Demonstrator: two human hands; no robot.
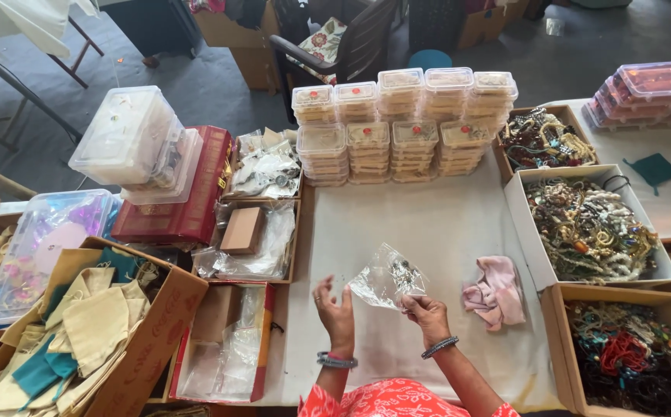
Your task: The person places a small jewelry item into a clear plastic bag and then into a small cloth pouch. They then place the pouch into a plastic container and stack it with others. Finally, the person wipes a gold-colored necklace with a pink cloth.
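My right hand pinches the lower corner of a small clear plastic bag with dark jewellery inside, holding it up over the white cloth-covered table. My left hand is raised beside the bag's left edge, palm turned inward and fingers apart, close to the bag but holding nothing. Both wrists carry bangles. A crumpled pink cloth lies on the table just right of my right hand.
Stacks of lidded plastic boxes line the table's far edge. Open boxes of tangled bead jewellery stand at the right. At the left are a box of cloth pouches, a red case, trays of plastic bags and clear tubs.
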